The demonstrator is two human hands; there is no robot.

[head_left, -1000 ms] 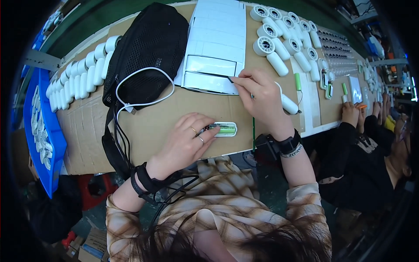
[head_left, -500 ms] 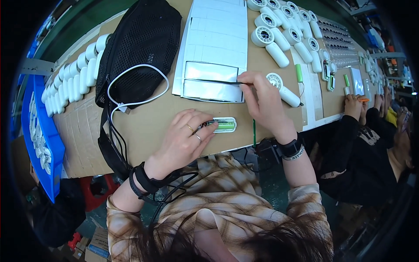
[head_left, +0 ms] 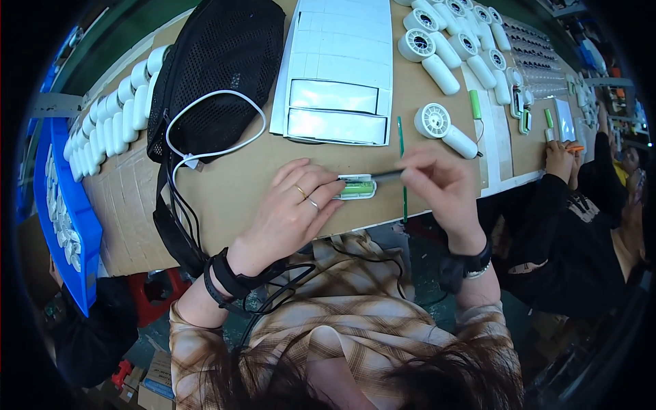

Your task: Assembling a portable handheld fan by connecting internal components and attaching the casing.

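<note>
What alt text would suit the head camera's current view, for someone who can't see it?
A left hand holds a white casing with a green cylinder inside, while the right hand holds a thin dark strip by the casing's right end. White fan-like devices and a black mesh bag also lie on the table.

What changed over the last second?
The right hand came from the white sheets back toward the person, bringing the dark strip off them to the white casing. Nothing visibly let go. The left hand stayed on the casing, green battery inside.
</note>
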